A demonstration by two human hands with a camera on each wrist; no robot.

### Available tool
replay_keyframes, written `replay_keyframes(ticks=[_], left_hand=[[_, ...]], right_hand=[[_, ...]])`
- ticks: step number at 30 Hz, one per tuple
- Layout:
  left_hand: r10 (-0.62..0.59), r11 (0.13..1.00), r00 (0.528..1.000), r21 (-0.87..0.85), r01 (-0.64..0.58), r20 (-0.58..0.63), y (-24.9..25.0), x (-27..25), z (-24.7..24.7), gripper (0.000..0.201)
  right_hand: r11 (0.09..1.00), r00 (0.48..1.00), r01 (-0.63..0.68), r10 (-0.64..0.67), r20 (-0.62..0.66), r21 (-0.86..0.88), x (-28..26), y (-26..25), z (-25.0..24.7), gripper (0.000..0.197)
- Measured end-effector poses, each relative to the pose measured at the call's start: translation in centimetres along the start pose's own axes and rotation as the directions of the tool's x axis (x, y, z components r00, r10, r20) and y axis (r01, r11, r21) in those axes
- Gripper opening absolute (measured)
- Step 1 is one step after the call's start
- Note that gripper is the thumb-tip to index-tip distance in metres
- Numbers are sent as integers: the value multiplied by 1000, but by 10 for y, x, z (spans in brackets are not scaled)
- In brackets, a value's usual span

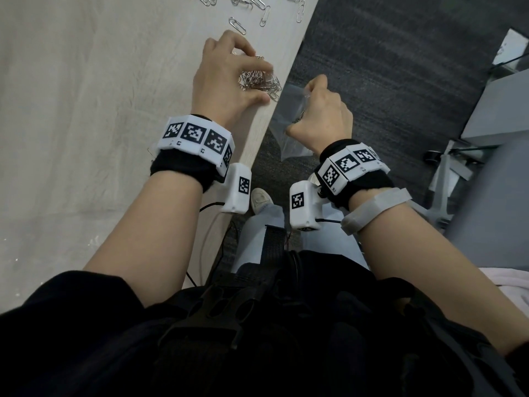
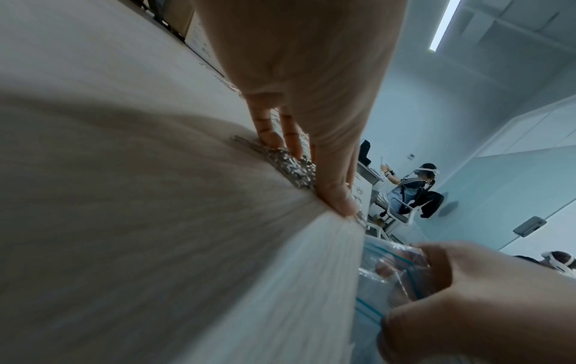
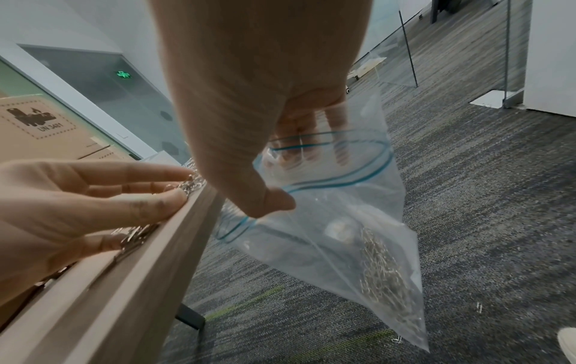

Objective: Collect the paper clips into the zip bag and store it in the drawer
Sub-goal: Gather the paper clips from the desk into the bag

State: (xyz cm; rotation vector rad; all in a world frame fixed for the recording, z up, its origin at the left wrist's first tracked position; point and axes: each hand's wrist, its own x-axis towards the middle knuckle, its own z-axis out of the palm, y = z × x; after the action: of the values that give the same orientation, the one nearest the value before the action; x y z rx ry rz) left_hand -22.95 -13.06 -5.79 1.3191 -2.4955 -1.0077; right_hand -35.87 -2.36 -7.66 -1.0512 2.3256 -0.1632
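Your two forearms reach forward from your dark top, each wrist wrapped in a black band with a ring of white marker tiles and a small white camera box hanging below. Your right hand (image 1: 322, 110) is held off the side of the table, above the grey carpet (image 1: 400, 67), knuckles up, with the thumb and curled fingers pinching the rim of the clear zip bag (image 3: 327, 221); the right wrist view shows its blue-lined mouth held open just beside and slightly below the table edge, the bag hanging down with a clump of paper clips already in its lower corner. A few loose clips lie on the carpet below it. Your left hand (image 1: 229, 78) rests palm down on the pale wooden table (image 1: 86, 110), right at its edge, fingers spread and bent, cupped over a heap of paper clips (image 1: 259, 81) with the fingertips touching the wood around it; they press against the heap rather than close on it. Farther along the table, past your fingers, more single clips (image 1: 264, 15) lie scattered. In the left wrist view another person (image 2: 408, 189) sits on a chair across the room.
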Motion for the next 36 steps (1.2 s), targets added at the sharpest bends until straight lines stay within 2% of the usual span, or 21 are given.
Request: replay_keyframes(ticks=[4,7,12,21,30,36], left_hand=[[44,999,997,25,-46,71,3,0,0,47],[75,995,990,52,-82,116,4,2,0,39],[91,996,990,6,-92,107,5,2,4,25],[169,985,972,13,-174,161,12,3,14,21],[332,925,932,142,-352,146,17,2,29,10],[344,927,930,111,-359,134,16,3,30,25]], right_hand=[[1000,1000,4,-4,-5,-1,0,0,0,54],[1000,1000,0,0,-4,-5,1,0,-1,55],[1000,1000,-1,1,0,-7,1,0,0,55],[1000,1000,0,0,-4,-8,2,-1,-1,54],[1000,1000,-7,6,14,18,1,-2,-5,52],[999,1000,-21,20,20,26,2,-2,-6,53]])
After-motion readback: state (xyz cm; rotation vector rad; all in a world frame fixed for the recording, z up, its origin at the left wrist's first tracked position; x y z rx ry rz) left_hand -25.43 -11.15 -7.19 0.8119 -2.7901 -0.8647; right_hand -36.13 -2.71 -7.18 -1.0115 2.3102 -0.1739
